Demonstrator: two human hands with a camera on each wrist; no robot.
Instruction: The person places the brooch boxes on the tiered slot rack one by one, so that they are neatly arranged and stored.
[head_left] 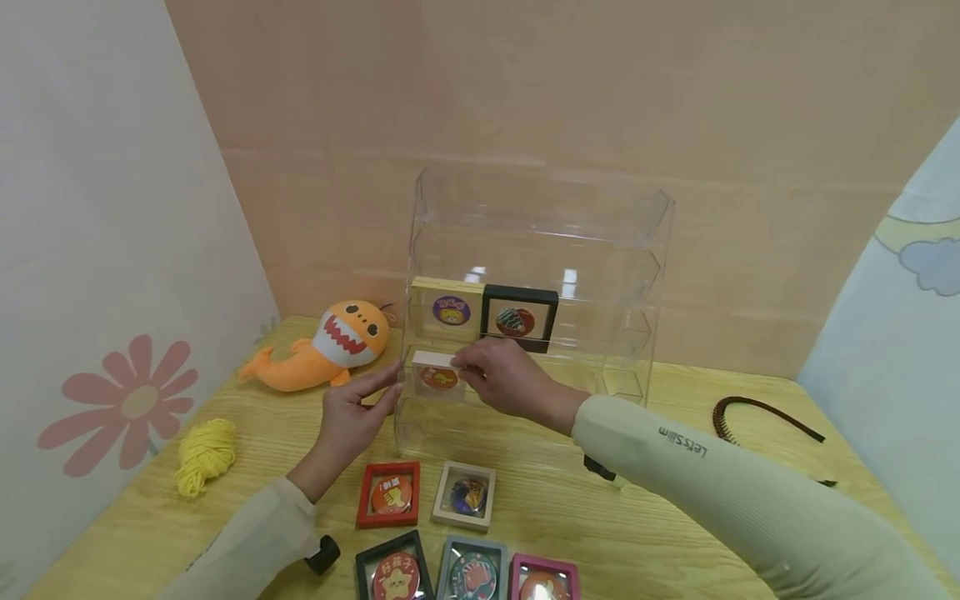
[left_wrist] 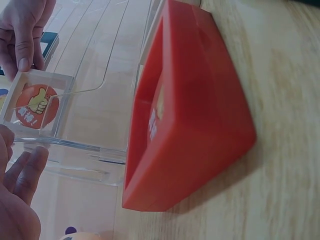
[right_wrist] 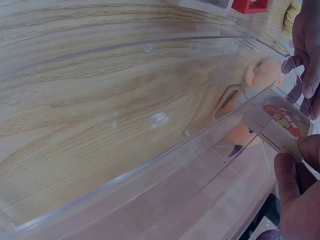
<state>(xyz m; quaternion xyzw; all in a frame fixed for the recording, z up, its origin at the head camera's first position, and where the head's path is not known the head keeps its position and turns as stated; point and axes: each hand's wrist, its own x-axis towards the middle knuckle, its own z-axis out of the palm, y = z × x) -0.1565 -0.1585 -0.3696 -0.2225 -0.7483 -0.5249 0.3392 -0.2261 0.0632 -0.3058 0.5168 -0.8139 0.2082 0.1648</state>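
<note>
A clear acrylic display rack point(head_left: 547, 232) stands on the table. At the left end of a lower tier, my right hand point(head_left: 506, 377) pinches the upper right corner of a white square frame point(head_left: 417, 377) with a red thumbs-up badge point(left_wrist: 38, 106). My left hand point(head_left: 352, 417) holds the rack's left side panel, thumb and fingers on either side of its edge, close beside the frame. One tier up, a pale yellow frame point(head_left: 423, 306) with a purple badge sits against a black frame point(head_left: 519, 293) with a red and dark badge.
On the table before the rack lie a red frame point(head_left: 364, 498), a beige frame point(head_left: 442, 496), a dark frame point(head_left: 367, 567), a grey frame point(head_left: 450, 554) and a pink frame point(head_left: 519, 575). An orange plush shark point(head_left: 300, 367) and yellow yarn point(head_left: 205, 454) lie left, a dark headband point(head_left: 772, 406) right.
</note>
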